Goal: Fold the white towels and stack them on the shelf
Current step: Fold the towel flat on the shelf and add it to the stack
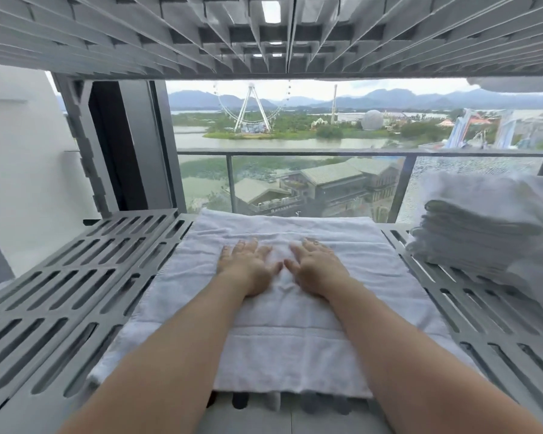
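On the grey slotted plastic shelf [76, 277], a folded white terry towel [295, 339] lies centred; left hand [248, 267] and right hand [317, 267] press it, fingers straight and spread. A stack of folded white towels [470, 239] sits at right.

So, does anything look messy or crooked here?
Only a little: the white towel is bunched up at its near-left corner, and its front edge hangs over the grey shelf. The left hand and right hand lie flat on it.

The scene is viewed from head height, close over the grey slotted plastic shelf [76, 277], facing forward and down towards the glass-panelled balcony railing [295, 153].
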Tool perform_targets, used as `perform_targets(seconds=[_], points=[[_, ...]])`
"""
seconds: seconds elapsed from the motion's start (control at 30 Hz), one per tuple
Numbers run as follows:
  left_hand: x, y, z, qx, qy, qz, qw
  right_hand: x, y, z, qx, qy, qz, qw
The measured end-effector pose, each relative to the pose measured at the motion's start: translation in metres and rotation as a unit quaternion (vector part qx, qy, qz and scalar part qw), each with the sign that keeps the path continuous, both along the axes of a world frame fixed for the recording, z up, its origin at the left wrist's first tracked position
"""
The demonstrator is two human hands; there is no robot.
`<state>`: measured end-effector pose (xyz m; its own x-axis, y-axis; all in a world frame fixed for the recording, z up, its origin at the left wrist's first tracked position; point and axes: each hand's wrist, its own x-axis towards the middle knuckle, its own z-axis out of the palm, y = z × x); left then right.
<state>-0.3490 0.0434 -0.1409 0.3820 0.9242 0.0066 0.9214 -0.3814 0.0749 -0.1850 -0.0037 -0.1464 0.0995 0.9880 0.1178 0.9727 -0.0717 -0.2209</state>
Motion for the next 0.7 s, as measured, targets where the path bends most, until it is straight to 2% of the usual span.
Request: perform_targets(seconds=[0.13, 0.6, 0.7], points=[[-0.002, 0.004, -0.005, -0.023, -0.009, 0.016, 1.0, 0.004, 0.006, -0.004, -0.059, -0.006, -0.011, 0.998], [-0.04, -0.081, 0.005, -0.069, 0.009, -0.024, 0.997, -0.03, -0.087, -0.004, -0.082, -0.006, -0.058, 0.995], [-0.04, -0.084, 0.014, -0.021, 0.003, -0.034, 0.999, -0.028, -0.091, 0.002, -0.06, -0.002, -0.053, 0.997]])
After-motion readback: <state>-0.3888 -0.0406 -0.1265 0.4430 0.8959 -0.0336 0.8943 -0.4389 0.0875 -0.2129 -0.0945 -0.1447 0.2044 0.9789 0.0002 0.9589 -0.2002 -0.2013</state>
